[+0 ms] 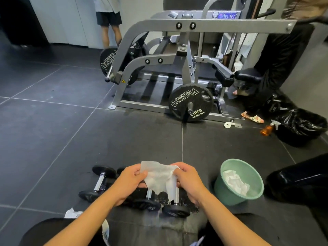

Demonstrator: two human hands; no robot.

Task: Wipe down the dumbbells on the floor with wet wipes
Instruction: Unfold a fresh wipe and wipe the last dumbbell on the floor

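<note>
Here we held one wet wipe (159,176) stretched between both hands | left hand (130,178) pinched its left edge, fingers curled | right hand (186,176) gripped its right side | wipe hung just above black dumbbells (175,208) lying on the floor (71,139) | green bucket (230,196) at right held crumpled white wipes (236,181)

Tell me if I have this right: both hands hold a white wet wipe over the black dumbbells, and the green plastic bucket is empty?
Not empty: the head view shows crumpled white wipes lying in the green plastic bucket. The left hand and right hand both hold the white wet wipe over the black dumbbells.
</note>
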